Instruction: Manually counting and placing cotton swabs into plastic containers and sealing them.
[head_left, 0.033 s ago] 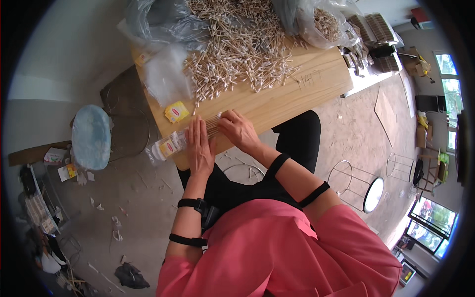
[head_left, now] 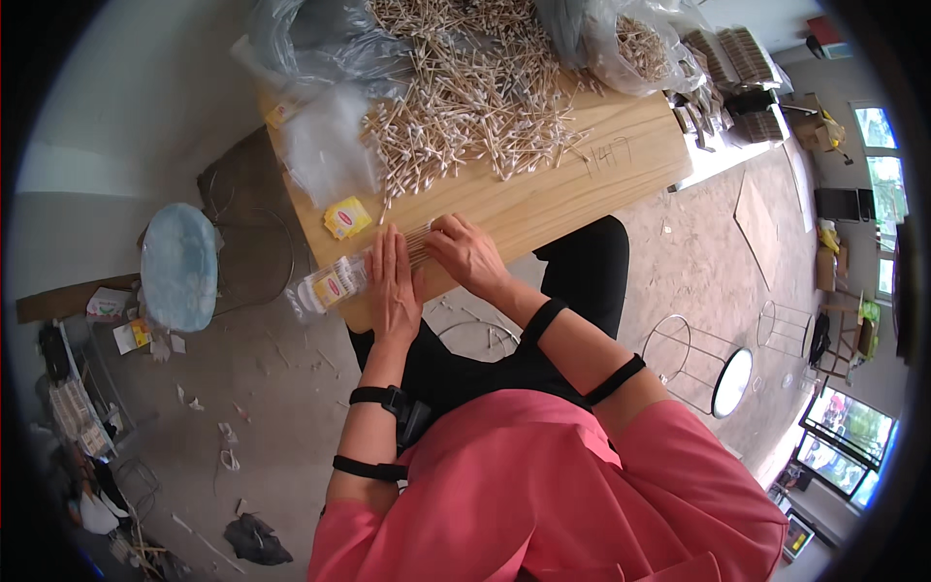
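Note:
Along the near left edge of the table lies a clear plastic bag (head_left: 308, 295) with cotton swabs and a yellow-and-white card (head_left: 331, 286) inside. My left hand (head_left: 392, 286) rests on it with fingers stretched flat and together. Thin wooden sticks of a bundle of cotton swabs (head_left: 419, 243) run out from beneath that hand toward the right. My right hand (head_left: 467, 256) has its fingers curled and pinched at the far end of these sticks. Just beyond the left fingertips is a small stack of yellow cards (head_left: 346, 219).
A large heap of loose cotton swabs (head_left: 465, 126) covers the back of the wooden table (head_left: 621, 165). Empty clear bags (head_left: 330, 145) lie left of it, and a filled bag (head_left: 635, 53) stands at the back right. A blue stool (head_left: 179, 267) is at the left.

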Tool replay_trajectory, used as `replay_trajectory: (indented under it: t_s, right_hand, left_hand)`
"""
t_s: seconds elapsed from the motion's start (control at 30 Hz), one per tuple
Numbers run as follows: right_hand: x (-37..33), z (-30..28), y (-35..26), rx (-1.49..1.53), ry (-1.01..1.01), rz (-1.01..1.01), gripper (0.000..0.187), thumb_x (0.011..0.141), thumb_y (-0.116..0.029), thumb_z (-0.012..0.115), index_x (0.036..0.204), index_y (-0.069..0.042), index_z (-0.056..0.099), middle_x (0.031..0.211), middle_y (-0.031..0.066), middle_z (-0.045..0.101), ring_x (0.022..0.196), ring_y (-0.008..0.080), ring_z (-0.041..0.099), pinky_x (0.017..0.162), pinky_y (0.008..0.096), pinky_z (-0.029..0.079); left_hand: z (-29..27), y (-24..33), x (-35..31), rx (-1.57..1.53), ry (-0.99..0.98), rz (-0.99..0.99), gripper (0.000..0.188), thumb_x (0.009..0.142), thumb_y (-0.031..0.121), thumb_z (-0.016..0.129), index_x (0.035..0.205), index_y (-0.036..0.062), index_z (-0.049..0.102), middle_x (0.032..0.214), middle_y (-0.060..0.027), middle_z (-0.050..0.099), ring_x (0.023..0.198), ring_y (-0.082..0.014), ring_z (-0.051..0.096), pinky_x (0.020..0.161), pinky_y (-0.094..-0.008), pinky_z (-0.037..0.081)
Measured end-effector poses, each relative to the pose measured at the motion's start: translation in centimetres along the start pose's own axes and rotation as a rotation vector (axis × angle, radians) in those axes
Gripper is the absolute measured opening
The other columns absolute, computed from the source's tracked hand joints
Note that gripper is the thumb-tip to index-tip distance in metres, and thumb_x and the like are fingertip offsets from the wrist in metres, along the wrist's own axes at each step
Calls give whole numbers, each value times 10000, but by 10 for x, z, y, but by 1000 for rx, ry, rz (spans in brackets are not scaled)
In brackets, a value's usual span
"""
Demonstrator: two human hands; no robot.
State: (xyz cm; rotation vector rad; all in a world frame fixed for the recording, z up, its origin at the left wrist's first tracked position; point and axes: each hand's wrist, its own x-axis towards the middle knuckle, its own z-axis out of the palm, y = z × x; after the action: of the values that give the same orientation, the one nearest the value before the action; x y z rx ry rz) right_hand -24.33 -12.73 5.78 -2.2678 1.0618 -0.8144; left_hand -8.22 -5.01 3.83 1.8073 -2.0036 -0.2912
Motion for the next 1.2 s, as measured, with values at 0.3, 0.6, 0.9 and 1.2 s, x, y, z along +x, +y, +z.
replay_trajectory:
  t_s: [0.3,0.6,0.9,1.2]
  right_hand:
    - [10,3,3,-275,-129,-154,132,831,-147,626,911,-47,593,931,86,548,900,269,568,770,368,489]
    - [-9,-17,-2,-245,-155,-169,111,854,-151,574,909,-55,577,947,89,539,925,264,563,770,378,473]
    - [-12,-1,-5,-32,-16,92,164,794,-194,692,863,-80,597,898,77,557,896,281,587,709,404,504]
    - [2,10,-12,-89,-25,99,128,800,-171,681,779,-66,611,868,88,562,868,290,602,692,411,511]
  left_hand:
    - [4,0,-2,16,-17,-9,634,985,184,499,1527,21,214,1602,-147,218,1483,-314,205,1211,-486,169]
    - [-8,0,-4,-383,145,-9,837,884,115,621,1540,34,108,1586,-169,226,1432,-380,267,1190,-507,212]
    - [-9,2,-3,-295,96,-25,852,861,130,672,1536,49,159,1520,-196,314,1388,-395,321,1163,-475,284]
    - [0,6,-1,-130,135,-85,744,921,277,621,1507,34,232,1454,-202,397,1344,-385,380,1142,-474,315]
